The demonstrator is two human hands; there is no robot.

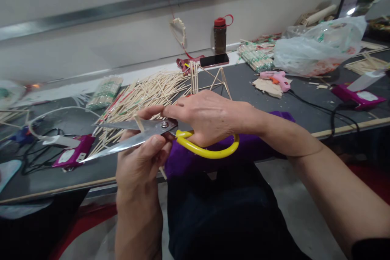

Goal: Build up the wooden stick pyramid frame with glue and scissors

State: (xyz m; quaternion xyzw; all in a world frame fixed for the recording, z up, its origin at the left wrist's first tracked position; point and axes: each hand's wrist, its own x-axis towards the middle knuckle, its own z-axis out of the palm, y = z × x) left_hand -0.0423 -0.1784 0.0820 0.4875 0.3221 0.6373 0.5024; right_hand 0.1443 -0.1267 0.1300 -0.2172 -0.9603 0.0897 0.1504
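My right hand grips a pair of scissors by the yellow handle, with the blades apart and pointing left. Below and behind the blades, my left hand is closed on a thin wooden stick. The stick's upper end shows between the two blades, and a lower end appears to stick out beneath the hand. Part of the stick is hidden by the fingers and the lower blade. Just beyond my hands lies a large pile of loose wooden sticks. Purple cloth is under the scissors.
A stick frame stands behind my right hand. Further back are a phone and a dark bottle with a red lid. To the right are a pink glue gun with its cord and a plastic bag. A magenta box sits left.
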